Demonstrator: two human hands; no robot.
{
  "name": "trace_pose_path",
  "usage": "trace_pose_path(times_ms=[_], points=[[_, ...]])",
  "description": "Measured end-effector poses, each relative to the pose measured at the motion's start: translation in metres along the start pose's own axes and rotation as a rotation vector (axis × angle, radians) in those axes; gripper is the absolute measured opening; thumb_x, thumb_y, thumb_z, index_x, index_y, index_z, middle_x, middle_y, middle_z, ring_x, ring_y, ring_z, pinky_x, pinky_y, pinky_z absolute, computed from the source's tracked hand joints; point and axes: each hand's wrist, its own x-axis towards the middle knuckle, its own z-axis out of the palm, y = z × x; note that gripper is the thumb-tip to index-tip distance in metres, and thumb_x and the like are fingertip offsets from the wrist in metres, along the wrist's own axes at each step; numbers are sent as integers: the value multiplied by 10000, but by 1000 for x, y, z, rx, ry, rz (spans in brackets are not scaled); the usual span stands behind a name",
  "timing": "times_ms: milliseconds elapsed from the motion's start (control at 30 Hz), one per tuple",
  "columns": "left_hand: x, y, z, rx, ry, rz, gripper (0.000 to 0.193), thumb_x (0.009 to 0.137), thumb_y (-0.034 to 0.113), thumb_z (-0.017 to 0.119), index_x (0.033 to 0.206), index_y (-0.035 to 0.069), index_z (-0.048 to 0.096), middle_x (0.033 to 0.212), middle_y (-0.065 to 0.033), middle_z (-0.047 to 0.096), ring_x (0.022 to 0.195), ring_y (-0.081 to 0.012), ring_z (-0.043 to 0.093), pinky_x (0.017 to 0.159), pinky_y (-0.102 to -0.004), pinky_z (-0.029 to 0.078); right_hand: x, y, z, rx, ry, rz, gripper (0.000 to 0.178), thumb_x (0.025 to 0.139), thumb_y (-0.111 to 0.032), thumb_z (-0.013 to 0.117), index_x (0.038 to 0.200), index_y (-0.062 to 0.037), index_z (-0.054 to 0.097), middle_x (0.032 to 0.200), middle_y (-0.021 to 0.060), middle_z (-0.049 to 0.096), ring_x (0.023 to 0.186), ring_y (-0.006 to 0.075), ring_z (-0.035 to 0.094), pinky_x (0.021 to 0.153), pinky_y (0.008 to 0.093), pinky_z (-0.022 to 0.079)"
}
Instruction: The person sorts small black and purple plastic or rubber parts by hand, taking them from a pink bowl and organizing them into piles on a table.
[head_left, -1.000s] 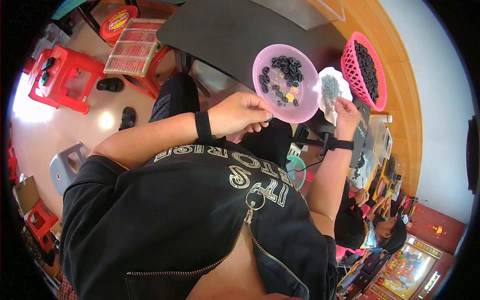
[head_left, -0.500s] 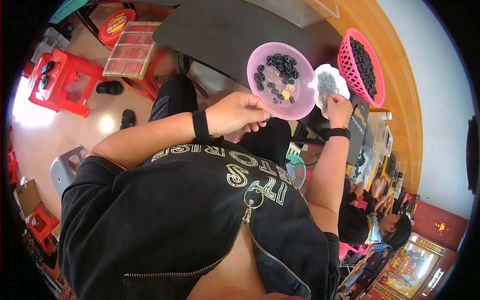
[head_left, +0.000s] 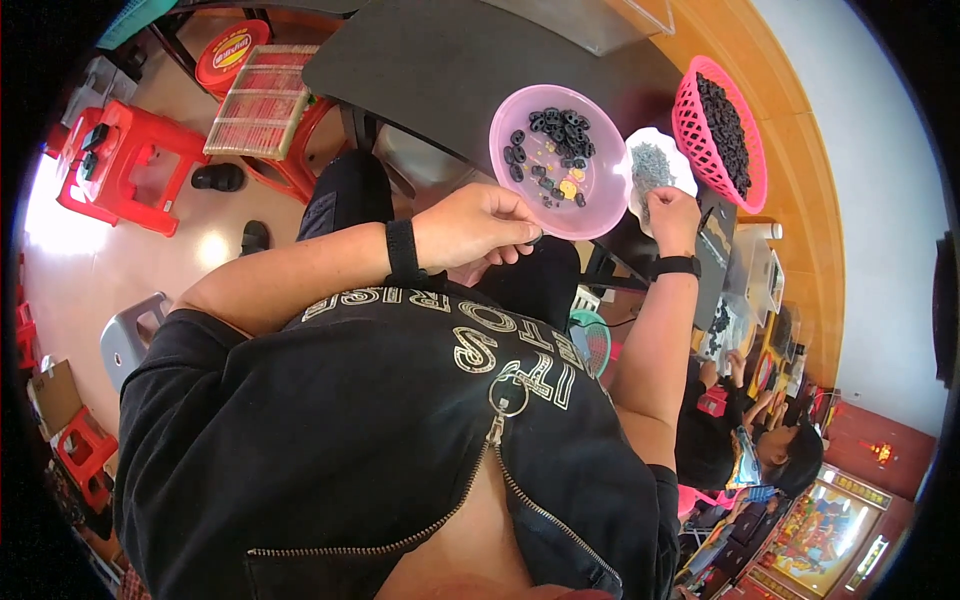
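Note:
My left hand [head_left: 480,226] is closed in a pinch on a small black part [head_left: 535,239], just below the near rim of a pink bowl [head_left: 505,110]. That bowl holds several loose black ring-like parts [head_left: 562,130]. My right hand [head_left: 673,220] reaches to the near edge of a white scalloped dish [head_left: 684,165], where small grey metal pieces [head_left: 652,165] lie heaped. Its fingers are pressed together at the heap, and their tips are hidden, so what they grip cannot be seen.
A pink mesh basket [head_left: 757,160] full of black parts stands on the dark table [head_left: 410,70] at the right. Red stools [head_left: 130,165] stand on the floor at the left. Another person [head_left: 770,450] sits at the lower right, hands over the table.
My right hand has shifted slightly left and down at the dish. My left hand keeps its pinch in the same place.

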Motion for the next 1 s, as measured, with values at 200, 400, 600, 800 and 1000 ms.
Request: trace_pose_path(times_ms=[200,400,600,800,1000], points=[[1,-3,-1,-4,6,8,138,899,178,559,933,51,602,804,20,594,666,-47,550,589,-184,454,2,4,0,9,-52,16,145,743,-153,622,797,-37,690,748,156,660,720,279,651,697,341,500],[-1,-4,-2,-22,24,3,135,897,176,562,930,52,603,800,19,592,665,-51,550,587,-187,449,4,5,3,-9,-47,6,142,749,-149,610,794,-37,685,761,155,661,732,290,647,701,345,500],[-2,-5,-1,-27,20,7,138,897,178,563,937,52,603,798,18,592,667,-50,552,586,-183,447,4,14,8,-45,56,-23,144,756,-145,602,809,-27,664,766,148,659,724,287,642,693,343,498],[-3,-5,3,-32,70,45,144,888,191,580,915,53,611,763,24,581,663,-42,544,575,-177,445,-10,11,-3,424,192,22,107,765,-97,630,817,-6,650,724,84,644,667,165,608,646,270,475],[-6,-2,5,-142,127,71,148,881,201,593,916,58,613,716,35,550,614,-37,499,548,-174,425,-47,-27,-15,1111,-16,65,163,810,6,610,972,20,619,816,25,616,668,76,520,619,192,419]])
